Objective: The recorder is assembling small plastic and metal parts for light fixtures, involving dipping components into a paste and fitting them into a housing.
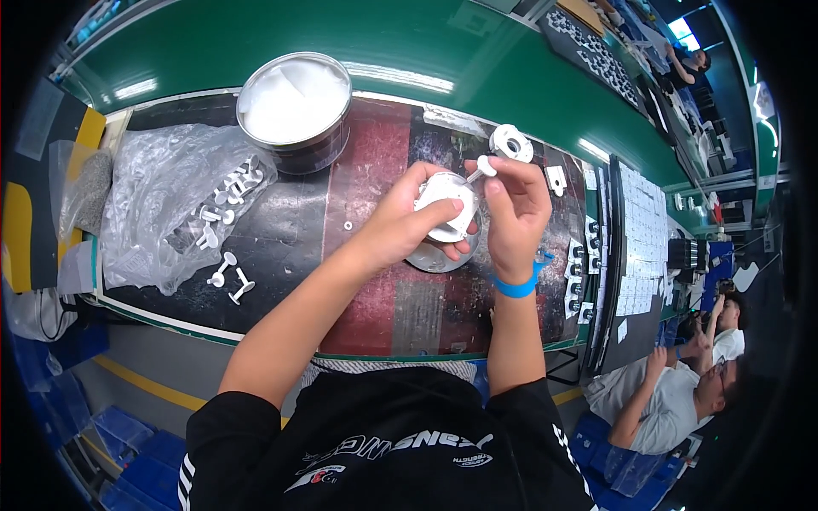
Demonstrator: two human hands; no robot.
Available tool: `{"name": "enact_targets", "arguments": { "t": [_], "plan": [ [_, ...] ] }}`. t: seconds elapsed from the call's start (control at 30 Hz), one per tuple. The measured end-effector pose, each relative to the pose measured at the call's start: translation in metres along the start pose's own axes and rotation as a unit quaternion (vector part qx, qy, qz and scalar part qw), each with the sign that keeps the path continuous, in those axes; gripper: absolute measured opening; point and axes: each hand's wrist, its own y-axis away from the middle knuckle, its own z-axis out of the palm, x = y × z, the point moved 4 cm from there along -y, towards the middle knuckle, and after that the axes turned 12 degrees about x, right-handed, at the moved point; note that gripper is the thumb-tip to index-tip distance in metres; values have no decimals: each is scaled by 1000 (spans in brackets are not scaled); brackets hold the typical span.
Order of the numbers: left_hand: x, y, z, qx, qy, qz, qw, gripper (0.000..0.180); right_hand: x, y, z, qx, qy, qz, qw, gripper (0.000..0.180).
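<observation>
Above the middle of the bench, my left hand (407, 216) grips a round white plastic housing (445, 204), its thumb pressed across the face. My right hand (515, 204), with a blue band at the wrist, pinches a small white plastic pin with a round head (486, 167). The pin's stem points down-left, at the upper right rim of the housing; whether it touches is too small to tell. Below the housing, a round metallic disc (436, 258) is partly hidden by my left hand. Another white round part with a central hole (510, 145) lies beyond my right hand.
A clear plastic bag (158, 213) with several white pins lies at left, two loose pins (242, 286) beside it. An open metal tin (294, 106) with white contents stands at the back. Small black-and-white parts (574, 277) line the right edge. Other people (673, 400) sit at right.
</observation>
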Motion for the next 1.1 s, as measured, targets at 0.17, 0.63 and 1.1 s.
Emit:
{"name": "enact_targets", "arguments": {
  "t": [0.17,0.63,1.1],
  "plan": [
    [-3,-2,-2,5,-5,8,1000,37,-10,-4,-5,4,22,-68,997,21],
    [19,-21,-8,97,3,98,990,31,0,-24,-43,146,151,-48,977,25],
    [63,-227,-76,347,-597,224,688,64,49,-36,-80,132,370,-150,907,36]
  ]
}}
